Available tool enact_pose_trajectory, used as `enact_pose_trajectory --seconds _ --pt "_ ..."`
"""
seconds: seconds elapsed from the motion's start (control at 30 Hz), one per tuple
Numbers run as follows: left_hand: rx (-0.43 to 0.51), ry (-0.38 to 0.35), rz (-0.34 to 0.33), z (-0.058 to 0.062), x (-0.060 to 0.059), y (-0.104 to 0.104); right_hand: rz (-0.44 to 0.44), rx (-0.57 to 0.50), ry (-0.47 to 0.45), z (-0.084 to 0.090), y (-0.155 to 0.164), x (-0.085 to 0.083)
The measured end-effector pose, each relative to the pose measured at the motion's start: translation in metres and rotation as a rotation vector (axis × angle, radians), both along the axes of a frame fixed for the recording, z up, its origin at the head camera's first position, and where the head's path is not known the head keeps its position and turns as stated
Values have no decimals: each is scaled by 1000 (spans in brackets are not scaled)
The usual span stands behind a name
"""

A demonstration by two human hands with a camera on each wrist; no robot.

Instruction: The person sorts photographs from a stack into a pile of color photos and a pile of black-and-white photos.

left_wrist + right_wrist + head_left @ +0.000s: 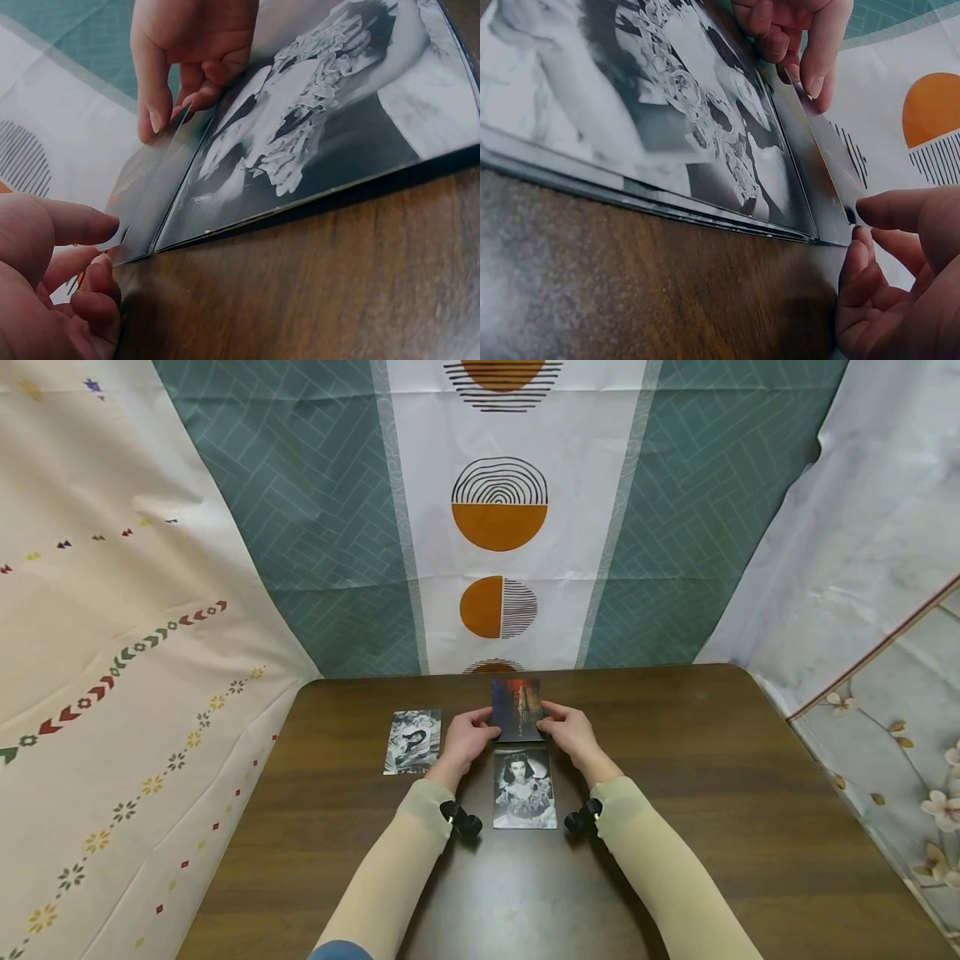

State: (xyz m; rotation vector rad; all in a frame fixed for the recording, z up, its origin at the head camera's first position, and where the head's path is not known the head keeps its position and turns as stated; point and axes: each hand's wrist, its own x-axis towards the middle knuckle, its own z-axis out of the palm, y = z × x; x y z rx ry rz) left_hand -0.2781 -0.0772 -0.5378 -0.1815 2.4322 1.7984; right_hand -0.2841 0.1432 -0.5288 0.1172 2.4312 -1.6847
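Note:
Both hands pinch a dark postcard [517, 708] with a blue, red and orange picture, near the table's far edge. My left hand [467, 739] grips its left edge between thumb and fingers; my right hand [572, 737] pinches the right edge. Seen from the right wrist, the postcard [821, 146] is tilted up, its lower edge close to the stack. That stack of black-and-white postcards [524, 789] lies between the wrists, the top one picturing a person in a ruffled dress. Layered edges of the stack [630, 187] show in the right wrist view.
Left of my left hand lies another black-and-white postcard [413, 742], flat on the brown wooden table [675, 760]. A patterned cloth [502, 527] hangs behind the far edge, with printed fabric on both sides. Small black cameras [461, 820] are strapped at the wrists.

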Motion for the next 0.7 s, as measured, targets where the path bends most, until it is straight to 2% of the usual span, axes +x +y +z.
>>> enact_pose_trajectory --seconds 0.7 --pt "-127 -35 60 1 -5 8 -38 183 41 -4 -4 -3"
